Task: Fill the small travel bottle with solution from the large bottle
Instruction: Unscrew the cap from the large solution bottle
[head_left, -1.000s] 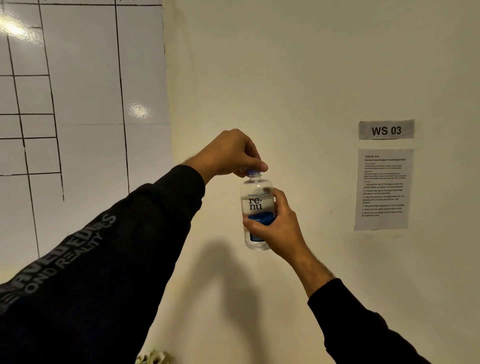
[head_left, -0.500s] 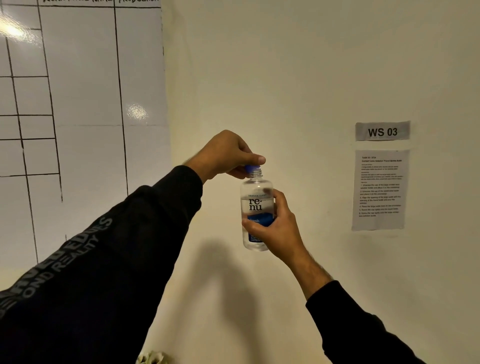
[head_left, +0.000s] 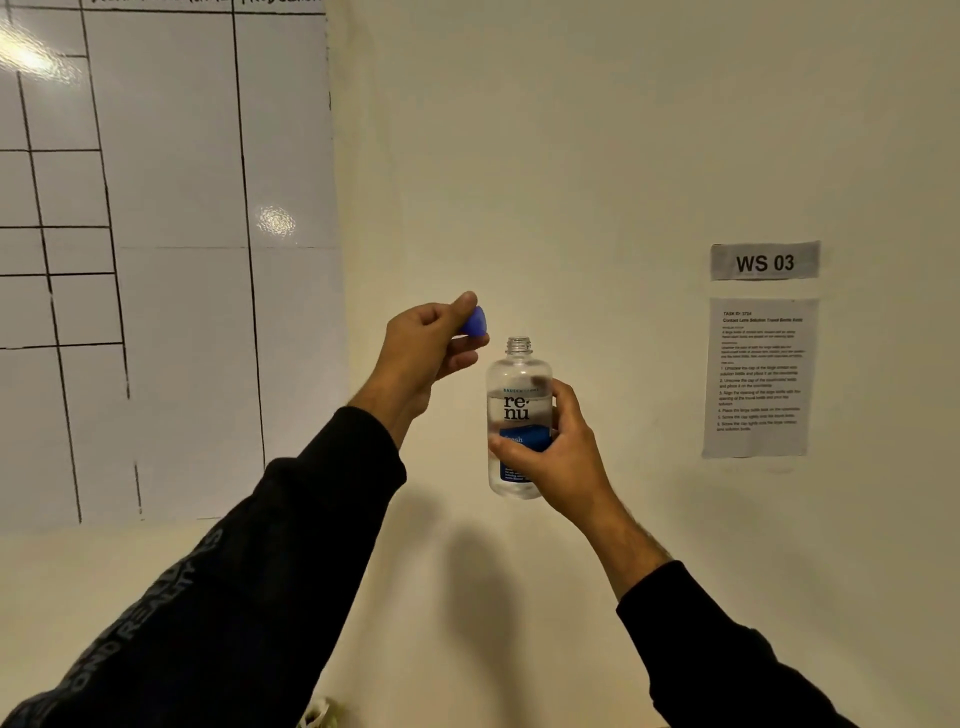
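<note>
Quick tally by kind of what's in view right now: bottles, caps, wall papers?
Bottles: 1, the clear renu bottle, open, in the right hand
Caps: 1, the blue cap, held by the left hand
Wall papers: 2, the WS 03 sign and the instruction sheet
Whiteboards: 1
Total: 5

- The small print on the instruction sheet (head_left: 759, 376) is too blurred to read.
- The right hand (head_left: 558, 454) covers part of the bottle (head_left: 518, 410) label.
- The whiteboard (head_left: 156, 260) runs off the left and top edges.
- A pale object (head_left: 317, 716) is cut off at the bottom edge.
</note>
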